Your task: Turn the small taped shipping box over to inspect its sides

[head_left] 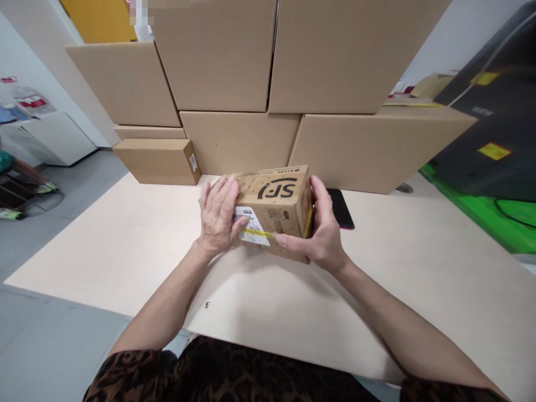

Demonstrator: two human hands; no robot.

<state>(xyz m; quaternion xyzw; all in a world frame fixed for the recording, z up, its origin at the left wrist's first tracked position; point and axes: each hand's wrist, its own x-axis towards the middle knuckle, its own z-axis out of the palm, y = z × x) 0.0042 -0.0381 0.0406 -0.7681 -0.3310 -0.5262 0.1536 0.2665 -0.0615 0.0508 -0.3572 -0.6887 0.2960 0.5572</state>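
Observation:
Between my two hands is a brown cardboard box (288, 215) with black printed lettering on top, a white label and a yellow strip along its near side. It is tilted over the pale table (268, 296). My left hand (220, 215) lies over the box's left end, fingers on the top and thumb at the label. The right end is gripped by my right hand (322, 231), its thumb pressing the near side and its fingers around the far edge. A dark phone (341, 207) lies on the table just behind my right hand.
Large plain cartons (234, 139) are stacked along the table's back edge. A smaller long carton (154, 162) stands at the back left. On the right are a dark panel (494, 123) with yellow stickers and a green surface (481, 215). The floor (50, 329) shows at left.

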